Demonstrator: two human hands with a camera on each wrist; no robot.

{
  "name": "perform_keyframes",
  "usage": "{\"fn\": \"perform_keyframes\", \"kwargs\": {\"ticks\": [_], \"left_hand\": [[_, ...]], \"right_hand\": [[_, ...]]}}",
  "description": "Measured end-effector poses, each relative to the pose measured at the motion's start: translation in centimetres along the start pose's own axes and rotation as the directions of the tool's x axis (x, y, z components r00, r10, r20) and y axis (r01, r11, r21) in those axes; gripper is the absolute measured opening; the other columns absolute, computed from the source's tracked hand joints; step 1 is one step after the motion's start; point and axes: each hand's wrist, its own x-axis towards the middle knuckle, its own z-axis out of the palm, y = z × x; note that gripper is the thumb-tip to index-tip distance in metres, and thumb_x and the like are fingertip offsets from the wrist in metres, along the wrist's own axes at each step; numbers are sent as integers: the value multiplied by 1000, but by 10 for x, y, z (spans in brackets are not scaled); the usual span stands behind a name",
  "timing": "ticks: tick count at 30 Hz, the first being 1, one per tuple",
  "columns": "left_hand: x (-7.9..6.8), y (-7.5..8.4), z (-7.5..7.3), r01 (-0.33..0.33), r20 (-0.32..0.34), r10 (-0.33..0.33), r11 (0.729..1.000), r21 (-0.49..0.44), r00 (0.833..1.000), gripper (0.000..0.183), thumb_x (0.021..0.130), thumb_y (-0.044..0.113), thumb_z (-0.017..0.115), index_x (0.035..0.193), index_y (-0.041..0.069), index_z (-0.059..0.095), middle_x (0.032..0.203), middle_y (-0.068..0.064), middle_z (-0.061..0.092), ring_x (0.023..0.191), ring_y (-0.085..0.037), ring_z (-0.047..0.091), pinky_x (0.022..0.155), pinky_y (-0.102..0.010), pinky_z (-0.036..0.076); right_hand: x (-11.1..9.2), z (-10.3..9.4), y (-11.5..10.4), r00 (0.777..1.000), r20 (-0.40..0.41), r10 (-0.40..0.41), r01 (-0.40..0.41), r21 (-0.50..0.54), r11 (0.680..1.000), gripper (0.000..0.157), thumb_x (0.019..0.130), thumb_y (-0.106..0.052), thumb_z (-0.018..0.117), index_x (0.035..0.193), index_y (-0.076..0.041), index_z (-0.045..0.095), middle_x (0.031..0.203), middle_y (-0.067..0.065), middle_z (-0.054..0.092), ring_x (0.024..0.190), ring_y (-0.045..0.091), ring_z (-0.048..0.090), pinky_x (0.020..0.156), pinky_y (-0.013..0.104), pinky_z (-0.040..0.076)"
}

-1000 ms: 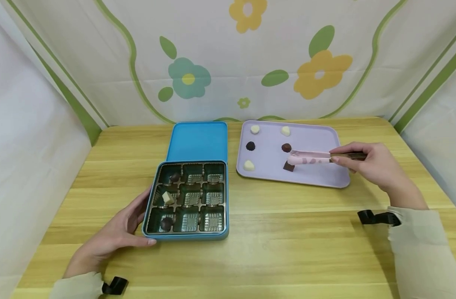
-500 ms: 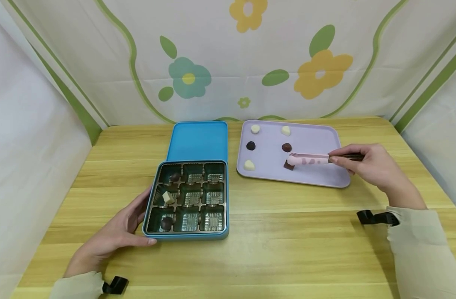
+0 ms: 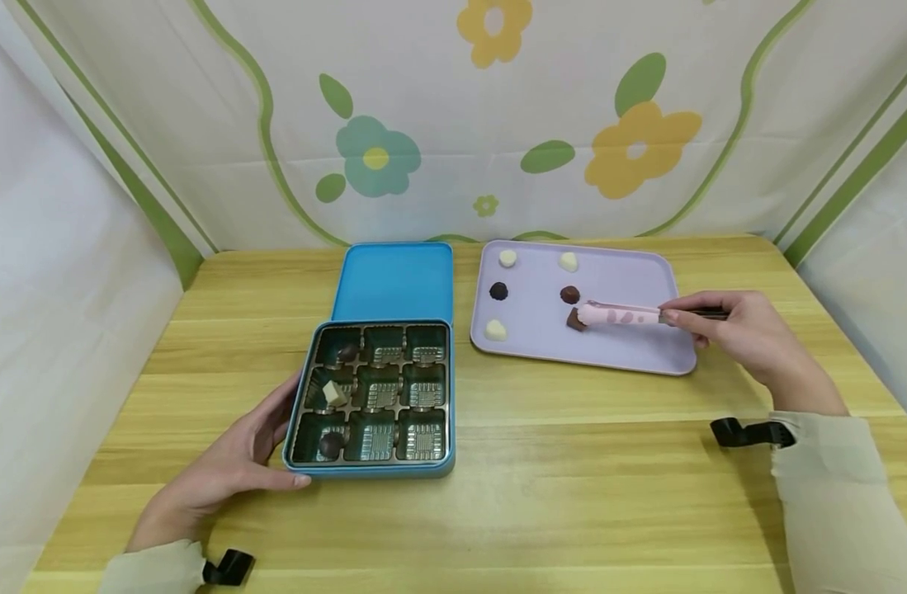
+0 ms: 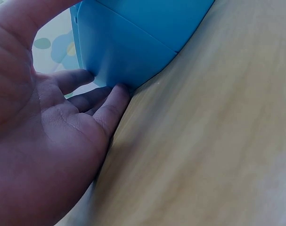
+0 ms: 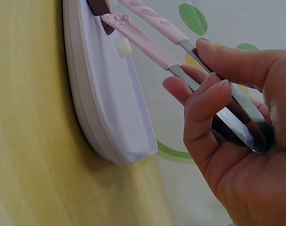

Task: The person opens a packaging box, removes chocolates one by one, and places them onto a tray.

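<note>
My right hand (image 3: 753,338) grips a pair of small tongs (image 3: 620,316) with pink tips and metal arms. The tips are at a square brown chocolate (image 3: 575,320), which sits tilted low over the lilac tray (image 3: 631,351); in the right wrist view the chocolate (image 5: 99,6) shows between them. At the left, my left hand (image 3: 233,458) rests against a blue tin (image 3: 379,470), thumb at its front corner and fingertips on its side (image 4: 119,42). The tin's left column holds a dark chocolate (image 3: 347,352), a white cube (image 3: 334,393) and a round dark chocolate (image 3: 331,445).
On the tray lie white chocolates (image 3: 495,330), a dark fluted one (image 3: 498,290) and a brown fluted one (image 3: 569,294) right beside the tong tips. The tin's lid (image 3: 394,280) lies flat behind it. A flowered cloth (image 3: 453,124) rises behind the wooden table (image 3: 542,495).
The tongs' tips have closed together on the square brown chocolate, which has turned and shifted slightly. My right hand has moved a little; the left hand and tin stay put.
</note>
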Motion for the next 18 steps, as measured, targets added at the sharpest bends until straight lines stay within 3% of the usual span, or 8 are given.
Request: {"fn": "perform_keyframes", "kwargs": {"ticks": [18], "left_hand": [[0,0,-1,-15,4,15,1000,-3,1000,121,86,-6,83,175,27,7,182,-19,-2,146,10,42,110,-15,46]], "right_hand": [[-3,5,-5,999,21,-39,39,11,999,42,99,-43,79,123,-8,81,93,-17,76,79,14,62,68,31,56]]}}
